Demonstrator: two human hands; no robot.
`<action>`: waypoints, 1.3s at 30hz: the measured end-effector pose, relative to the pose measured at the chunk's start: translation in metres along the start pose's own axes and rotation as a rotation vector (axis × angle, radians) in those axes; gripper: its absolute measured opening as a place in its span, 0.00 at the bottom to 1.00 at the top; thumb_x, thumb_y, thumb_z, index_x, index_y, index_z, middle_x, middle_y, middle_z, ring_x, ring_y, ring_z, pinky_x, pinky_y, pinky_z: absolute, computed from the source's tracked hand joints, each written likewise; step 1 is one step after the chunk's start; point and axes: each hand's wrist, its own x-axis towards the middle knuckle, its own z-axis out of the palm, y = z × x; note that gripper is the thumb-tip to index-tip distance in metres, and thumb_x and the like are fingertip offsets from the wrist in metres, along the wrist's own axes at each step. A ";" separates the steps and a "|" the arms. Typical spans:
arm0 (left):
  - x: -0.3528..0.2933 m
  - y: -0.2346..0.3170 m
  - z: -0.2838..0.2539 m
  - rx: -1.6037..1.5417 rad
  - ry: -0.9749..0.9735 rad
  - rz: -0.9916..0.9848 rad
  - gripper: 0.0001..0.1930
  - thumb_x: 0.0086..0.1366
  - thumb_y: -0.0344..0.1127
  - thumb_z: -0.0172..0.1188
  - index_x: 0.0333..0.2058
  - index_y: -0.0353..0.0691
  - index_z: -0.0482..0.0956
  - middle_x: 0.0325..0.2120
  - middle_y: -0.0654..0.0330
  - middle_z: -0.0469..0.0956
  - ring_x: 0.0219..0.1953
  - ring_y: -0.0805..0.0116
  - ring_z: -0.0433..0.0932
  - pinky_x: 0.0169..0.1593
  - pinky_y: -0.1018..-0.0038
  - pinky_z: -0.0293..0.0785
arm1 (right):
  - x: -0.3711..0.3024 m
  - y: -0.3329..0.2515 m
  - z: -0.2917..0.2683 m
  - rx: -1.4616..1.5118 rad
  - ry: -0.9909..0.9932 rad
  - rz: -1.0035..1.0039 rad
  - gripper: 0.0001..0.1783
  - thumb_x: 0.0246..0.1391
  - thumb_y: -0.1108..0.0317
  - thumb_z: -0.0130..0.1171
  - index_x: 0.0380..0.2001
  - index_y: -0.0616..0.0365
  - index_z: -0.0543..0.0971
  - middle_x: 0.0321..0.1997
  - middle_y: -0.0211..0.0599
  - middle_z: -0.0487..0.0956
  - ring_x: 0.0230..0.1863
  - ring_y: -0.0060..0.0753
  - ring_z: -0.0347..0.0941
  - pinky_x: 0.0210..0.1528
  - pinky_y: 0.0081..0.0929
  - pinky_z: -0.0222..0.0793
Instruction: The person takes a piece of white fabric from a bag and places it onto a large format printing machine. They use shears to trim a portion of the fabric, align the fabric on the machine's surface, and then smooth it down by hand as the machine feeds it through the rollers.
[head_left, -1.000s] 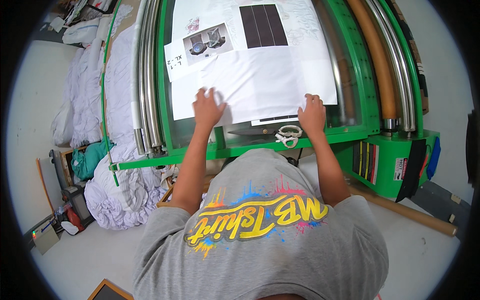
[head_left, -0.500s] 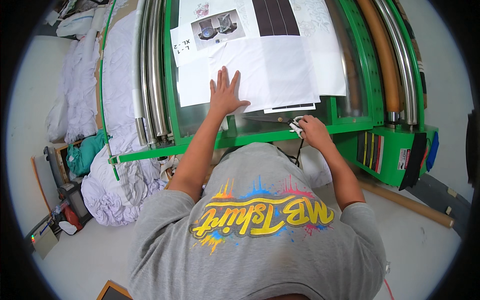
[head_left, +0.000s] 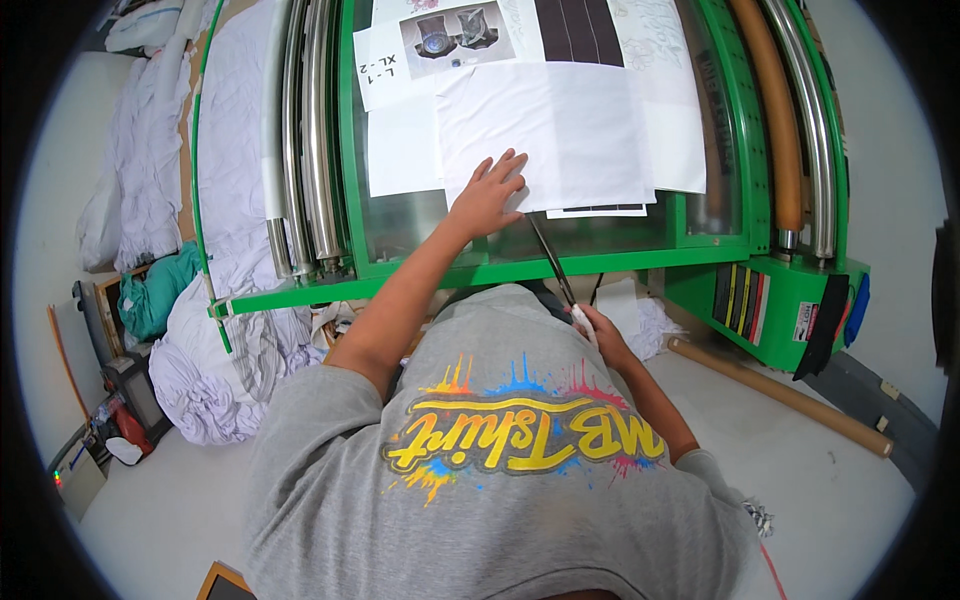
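Note:
A white, slightly wrinkled fabric piece [head_left: 590, 130] lies over papers on the glass-topped green machine. My left hand [head_left: 488, 195] is open on its near left edge, fingers stretched out and the thumb close to the lower border. My right hand [head_left: 608, 338] grips long dark scissors [head_left: 552, 258] by their white-wrapped handle, close to my body. The scissors slant across the machine's green front bar, tips near the fabric's near edge beside my left thumb. Whether the tips touch the fabric, I cannot tell. Under the fabric shows the edge of a dark printed sheet [head_left: 603, 211].
Beyond the fabric lie a photo print [head_left: 450, 40] and a black striped sheet [head_left: 580, 30]. Metal rollers [head_left: 318, 140] flank the left, with a brown roll [head_left: 772, 120] at right. White cloth [head_left: 225, 380] heaps at lower left; a cardboard tube [head_left: 780, 395] lies on the floor.
The scissors have swung from lying sideways along the front edge to pointing away from me, as my right hand drew back. My left hand has moved right along the fabric.

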 end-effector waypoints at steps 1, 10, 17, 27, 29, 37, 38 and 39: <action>-0.001 -0.002 0.006 -0.020 0.006 0.022 0.22 0.64 0.46 0.78 0.52 0.46 0.81 0.82 0.53 0.59 0.88 0.49 0.47 0.85 0.41 0.47 | 0.001 -0.012 0.010 0.014 0.013 0.028 0.26 0.75 0.52 0.69 0.65 0.55 0.76 0.51 0.29 0.81 0.51 0.23 0.75 0.54 0.27 0.72; 0.000 0.002 0.012 -0.068 0.045 0.022 0.13 0.66 0.42 0.74 0.43 0.45 0.81 0.81 0.48 0.60 0.87 0.45 0.47 0.84 0.37 0.44 | 0.042 -0.028 0.048 0.042 0.154 -0.105 0.30 0.74 0.42 0.67 0.60 0.56 0.78 0.48 0.29 0.79 0.51 0.25 0.74 0.58 0.30 0.71; 0.007 0.015 0.020 -0.009 0.098 -0.041 0.12 0.68 0.39 0.71 0.48 0.45 0.84 0.79 0.46 0.61 0.86 0.41 0.47 0.83 0.33 0.42 | 0.064 -0.031 0.047 -0.023 0.191 -0.141 0.29 0.74 0.43 0.67 0.58 0.59 0.80 0.50 0.34 0.82 0.52 0.28 0.77 0.59 0.31 0.72; 0.005 0.010 0.011 -0.055 -0.017 -0.007 0.10 0.71 0.40 0.65 0.47 0.47 0.87 0.81 0.42 0.55 0.87 0.38 0.40 0.84 0.32 0.37 | 0.063 -0.015 0.049 -0.002 0.197 -0.128 0.30 0.74 0.44 0.68 0.60 0.61 0.80 0.50 0.38 0.84 0.50 0.30 0.79 0.58 0.33 0.74; 0.004 0.008 0.010 -0.062 -0.030 0.008 0.10 0.71 0.41 0.64 0.46 0.46 0.87 0.81 0.41 0.54 0.87 0.37 0.39 0.84 0.31 0.36 | 0.074 -0.011 0.048 0.019 0.204 -0.105 0.30 0.73 0.44 0.69 0.60 0.61 0.80 0.49 0.39 0.84 0.50 0.31 0.80 0.57 0.33 0.74; 0.004 0.006 0.007 -0.081 -0.056 0.015 0.10 0.69 0.40 0.65 0.45 0.45 0.87 0.81 0.41 0.53 0.87 0.36 0.38 0.83 0.30 0.36 | 0.081 -0.021 0.055 -0.120 0.296 -0.103 0.30 0.72 0.42 0.70 0.56 0.60 0.81 0.43 0.38 0.86 0.44 0.31 0.81 0.51 0.35 0.76; 0.004 0.005 0.007 -0.079 -0.057 0.012 0.10 0.69 0.40 0.65 0.45 0.45 0.87 0.81 0.41 0.53 0.87 0.36 0.39 0.83 0.29 0.37 | 0.081 -0.022 0.054 -0.127 0.294 -0.077 0.30 0.72 0.41 0.70 0.55 0.60 0.82 0.43 0.38 0.86 0.44 0.32 0.81 0.51 0.35 0.77; 0.005 0.005 0.007 -0.078 -0.058 0.009 0.10 0.69 0.40 0.65 0.45 0.44 0.87 0.81 0.41 0.53 0.87 0.36 0.39 0.83 0.29 0.37 | 0.081 -0.023 0.054 -0.135 0.293 -0.051 0.31 0.71 0.41 0.70 0.54 0.60 0.82 0.42 0.38 0.86 0.43 0.32 0.81 0.50 0.35 0.77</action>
